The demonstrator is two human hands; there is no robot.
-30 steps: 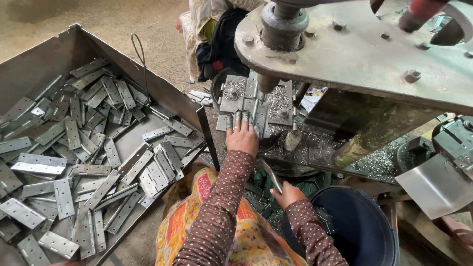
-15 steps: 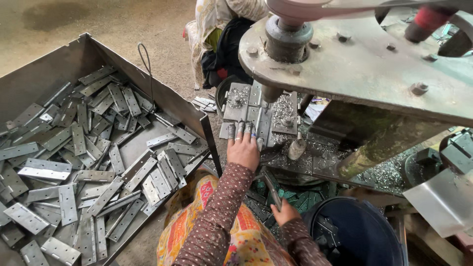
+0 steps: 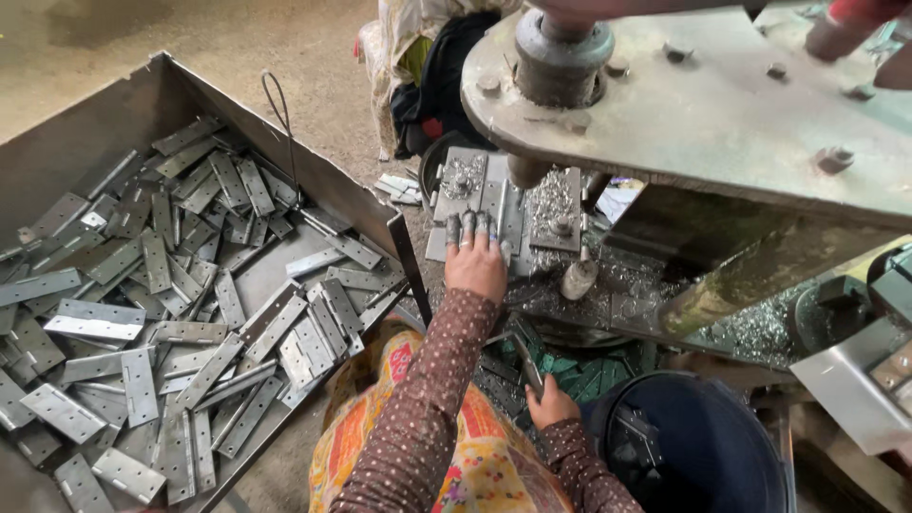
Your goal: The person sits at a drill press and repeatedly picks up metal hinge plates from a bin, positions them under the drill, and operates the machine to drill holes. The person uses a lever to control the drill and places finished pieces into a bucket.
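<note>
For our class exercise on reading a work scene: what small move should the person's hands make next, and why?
Probably draw the left hand back from the grey metal drill-press bed. Its fingertips lie on the plate close beside the steel drill spindle, while the right hand holds a flat grey metal strip lower down.

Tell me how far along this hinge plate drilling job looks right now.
Done: metal shavings litter the machine base, so some plates look already worked. In hand: the left hand presses a plate on the fixture under the spindle, and the right hand holds another metal plate. Left: the tray holds many hinge plates.
</note>
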